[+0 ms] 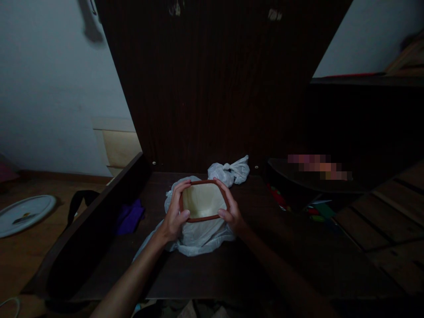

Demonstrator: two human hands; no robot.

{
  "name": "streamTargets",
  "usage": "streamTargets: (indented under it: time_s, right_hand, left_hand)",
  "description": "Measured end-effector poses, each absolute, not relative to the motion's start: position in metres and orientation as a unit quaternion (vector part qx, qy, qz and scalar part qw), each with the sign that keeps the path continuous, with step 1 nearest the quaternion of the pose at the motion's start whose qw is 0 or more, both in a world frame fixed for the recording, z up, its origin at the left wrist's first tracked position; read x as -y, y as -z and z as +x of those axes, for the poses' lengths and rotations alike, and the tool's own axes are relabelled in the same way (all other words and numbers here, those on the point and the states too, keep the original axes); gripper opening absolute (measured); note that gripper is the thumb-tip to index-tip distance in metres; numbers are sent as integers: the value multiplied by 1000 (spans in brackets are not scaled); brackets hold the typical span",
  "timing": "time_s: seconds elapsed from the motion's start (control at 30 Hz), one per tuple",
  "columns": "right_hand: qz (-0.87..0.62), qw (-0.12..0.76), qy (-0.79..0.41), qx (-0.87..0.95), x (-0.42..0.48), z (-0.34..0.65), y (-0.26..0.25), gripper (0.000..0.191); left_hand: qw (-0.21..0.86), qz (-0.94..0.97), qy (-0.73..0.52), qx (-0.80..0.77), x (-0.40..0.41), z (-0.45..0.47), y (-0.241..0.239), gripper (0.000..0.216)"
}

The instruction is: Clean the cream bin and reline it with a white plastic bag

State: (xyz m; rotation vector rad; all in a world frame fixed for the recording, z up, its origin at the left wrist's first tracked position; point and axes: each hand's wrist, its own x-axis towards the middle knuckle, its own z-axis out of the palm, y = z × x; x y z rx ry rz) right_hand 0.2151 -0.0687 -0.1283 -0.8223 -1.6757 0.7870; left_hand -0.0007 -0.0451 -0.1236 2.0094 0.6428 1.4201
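A cream square container (204, 199) with a reddish-brown rim sits above a crumpled white plastic bag (198, 234) on a dark wooden surface (205, 274). My left hand (175, 216) grips the container's left rim, fingers curled over the edge. My right hand (231, 207) grips its right rim the same way. The inside of the container looks empty. A knotted part of the white bag (232, 170) lies just behind the container.
A purple cloth (129, 216) lies left of the bag beside a raised dark side board (89, 221). A dark wood panel (212, 88) stands behind. A white plate (23, 213) lies on the floor at left. Coloured items (311, 210) sit in a dark recess at right.
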Motion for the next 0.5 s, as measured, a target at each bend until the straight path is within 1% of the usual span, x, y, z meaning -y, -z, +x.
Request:
streamTargets:
  time_s: [0.07, 0.23, 0.4, 0.5]
  right_hand:
    - [-349, 534, -319, 701, 68, 212, 134, 98]
    - [-389, 531, -291, 694, 68, 201, 138, 100]
    - [-354, 567, -330, 666, 71, 197, 134, 96]
    - [-332, 582, -347, 657, 73, 202, 134, 88]
  left_hand:
    - [303, 745, -542, -243, 44, 0, 126, 67]
    - [294, 742, -550, -246, 44, 2, 127, 65]
    - [278, 745, -554, -247, 43, 3, 127, 67]
    - [264, 749, -552, -254, 43, 3, 129, 69]
